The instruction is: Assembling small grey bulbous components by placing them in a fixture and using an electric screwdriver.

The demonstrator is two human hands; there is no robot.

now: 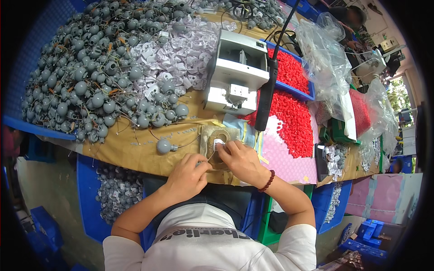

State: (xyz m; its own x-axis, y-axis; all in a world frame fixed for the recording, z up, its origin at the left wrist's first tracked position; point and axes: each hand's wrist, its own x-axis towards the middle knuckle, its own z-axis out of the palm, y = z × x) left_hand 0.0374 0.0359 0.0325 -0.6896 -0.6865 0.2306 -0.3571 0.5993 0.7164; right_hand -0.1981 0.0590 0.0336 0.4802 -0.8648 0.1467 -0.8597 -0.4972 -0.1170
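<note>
A square, worn fixture block [205, 137] with a rounded hollow lies at the table's front edge, between my hands. In its hollow sits a small white plastic part [218, 142]. My right hand [242, 160] bends over the block, its fingers closed at this part; the fingertips partly hide it. My left hand [189, 175] is at the block's front left corner, thumb and fingers pinched on a thin wire [210, 156]. Just left of the block rests a grey round bulb-like piece [164, 145] with a thin lead running toward the block.
A big heap of grey bulb-like pieces [81, 72] and white plastic parts [181, 49] covers the left. Behind the block stands a white-and-grey machine [237, 67]. A black-handled tool [267, 101] hangs beside red parts [289, 122]. Blue bins [88, 198] stand below the table.
</note>
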